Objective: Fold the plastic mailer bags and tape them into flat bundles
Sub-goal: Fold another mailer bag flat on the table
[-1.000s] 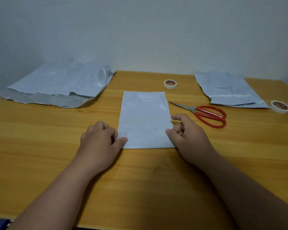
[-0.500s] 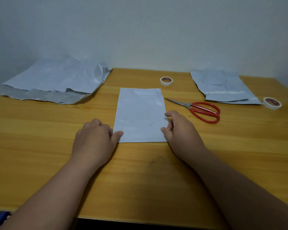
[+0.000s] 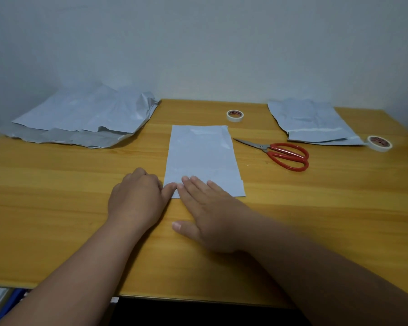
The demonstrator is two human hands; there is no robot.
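While our flat right hand (image 3: 212, 208) presses the folded mailer (image 3: 204, 158) at centre frame, our left hand (image 3: 137, 198) pinches its corner; uneven pressure may skew the crease.

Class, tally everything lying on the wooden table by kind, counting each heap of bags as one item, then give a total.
Folded mailer bag: 1
Heaps of mailer bags: 2 (left heap, right heap)
Tape rolls: 2 (middle roll, right roll)
Red-handled scissors: 1
Total: 6

Folded white mailer bag (image 3: 201, 156) lies flat (table centre).
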